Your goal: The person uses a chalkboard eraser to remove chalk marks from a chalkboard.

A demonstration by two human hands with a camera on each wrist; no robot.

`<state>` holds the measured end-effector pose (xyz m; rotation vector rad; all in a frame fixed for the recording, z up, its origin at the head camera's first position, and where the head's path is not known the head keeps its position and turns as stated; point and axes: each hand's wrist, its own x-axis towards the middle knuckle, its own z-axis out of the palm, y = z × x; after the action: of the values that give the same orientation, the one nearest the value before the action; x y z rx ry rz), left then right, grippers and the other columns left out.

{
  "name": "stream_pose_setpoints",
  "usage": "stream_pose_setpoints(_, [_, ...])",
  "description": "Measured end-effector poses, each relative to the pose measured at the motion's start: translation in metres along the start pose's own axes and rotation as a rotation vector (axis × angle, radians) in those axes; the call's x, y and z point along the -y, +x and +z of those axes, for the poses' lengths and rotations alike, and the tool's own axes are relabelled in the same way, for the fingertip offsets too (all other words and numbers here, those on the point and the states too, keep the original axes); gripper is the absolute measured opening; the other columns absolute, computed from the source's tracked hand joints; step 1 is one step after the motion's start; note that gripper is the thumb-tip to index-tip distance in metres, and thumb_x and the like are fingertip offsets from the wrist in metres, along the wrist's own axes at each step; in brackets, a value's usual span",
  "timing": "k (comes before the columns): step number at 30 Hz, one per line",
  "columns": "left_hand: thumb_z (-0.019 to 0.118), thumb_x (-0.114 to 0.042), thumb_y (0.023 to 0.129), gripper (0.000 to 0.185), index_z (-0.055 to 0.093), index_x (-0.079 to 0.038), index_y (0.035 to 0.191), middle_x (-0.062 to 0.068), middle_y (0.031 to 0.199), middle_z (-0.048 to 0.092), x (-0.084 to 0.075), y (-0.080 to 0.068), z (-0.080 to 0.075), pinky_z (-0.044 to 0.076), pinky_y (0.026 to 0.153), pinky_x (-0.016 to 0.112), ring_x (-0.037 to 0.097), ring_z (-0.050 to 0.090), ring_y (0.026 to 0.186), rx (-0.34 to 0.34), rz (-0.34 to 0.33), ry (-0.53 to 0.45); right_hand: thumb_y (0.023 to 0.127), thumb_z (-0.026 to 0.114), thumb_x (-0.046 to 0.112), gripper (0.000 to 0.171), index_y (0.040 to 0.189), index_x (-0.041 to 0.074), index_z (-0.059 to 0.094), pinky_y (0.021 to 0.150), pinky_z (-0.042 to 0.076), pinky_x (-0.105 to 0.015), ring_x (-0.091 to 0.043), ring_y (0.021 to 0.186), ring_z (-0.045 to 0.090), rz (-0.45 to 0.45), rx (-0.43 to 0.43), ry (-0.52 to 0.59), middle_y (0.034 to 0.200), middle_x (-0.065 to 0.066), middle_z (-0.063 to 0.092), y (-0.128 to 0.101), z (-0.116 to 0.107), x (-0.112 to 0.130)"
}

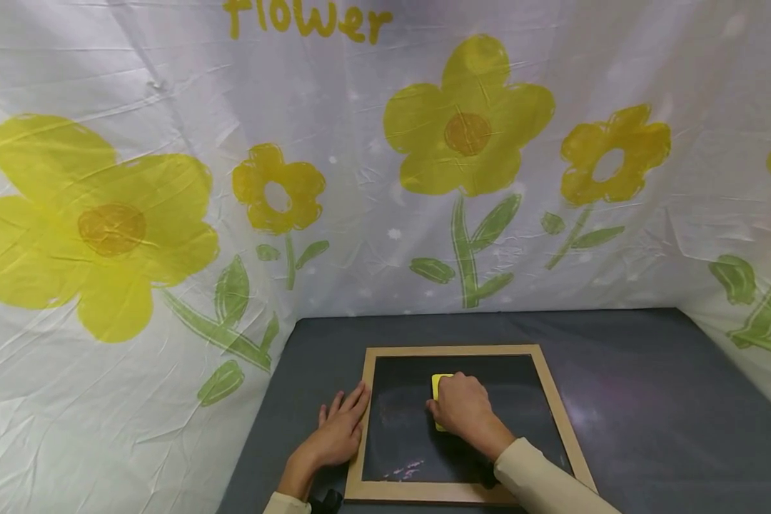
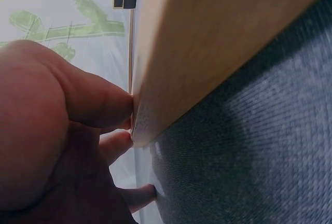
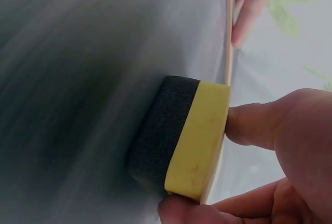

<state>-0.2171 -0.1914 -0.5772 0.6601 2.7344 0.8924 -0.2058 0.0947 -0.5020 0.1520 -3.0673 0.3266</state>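
Note:
A chalkboard with a light wooden frame lies flat on the dark table. My right hand grips a board eraser, yellow on its back with a dark felt layer, whose felt faces the board near its middle. Thumb and fingers hold it by the yellow part in the right wrist view. My left hand lies along the left side of the frame with fingers extended, and in the left wrist view fingertips touch the frame's wooden edge. Pinkish chalk marks show at the board's lower left.
The dark cloth-covered table extends on both sides of the board and behind it. A white curtain printed with yellow flowers hangs around the back and sides. A black object is beside the left wrist.

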Motion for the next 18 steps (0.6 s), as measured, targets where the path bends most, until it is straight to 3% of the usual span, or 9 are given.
stream_pose_setpoints(10, [0.052,-0.009,0.111,0.066,0.033,-0.011,0.174,0.012,0.183,0.023,-0.02,-0.007,-0.011,0.002,0.117,0.091,0.064,0.013,0.161,0.013,-0.025,-0.003,0.093,0.085,0.042,0.041,0.085,0.004,0.074,0.055,0.059,-0.042,-0.023,0.06,0.06,-0.034,-0.014,0.0,0.072,-0.009,0.064,0.005,0.006,0.012])
stream_pose_setpoints(18, [0.051,-0.012,0.112,0.067,0.03,-0.019,0.175,0.005,0.185,0.019,-0.004,-0.001,-0.001,0.004,0.117,0.091,0.06,0.012,0.164,-0.004,-0.01,0.006,0.092,0.084,0.047,0.043,0.087,0.006,0.074,0.057,0.059,-0.041,-0.022,0.062,0.058,-0.045,-0.018,-0.022,0.073,-0.007,0.063,0.009,0.013,0.023])
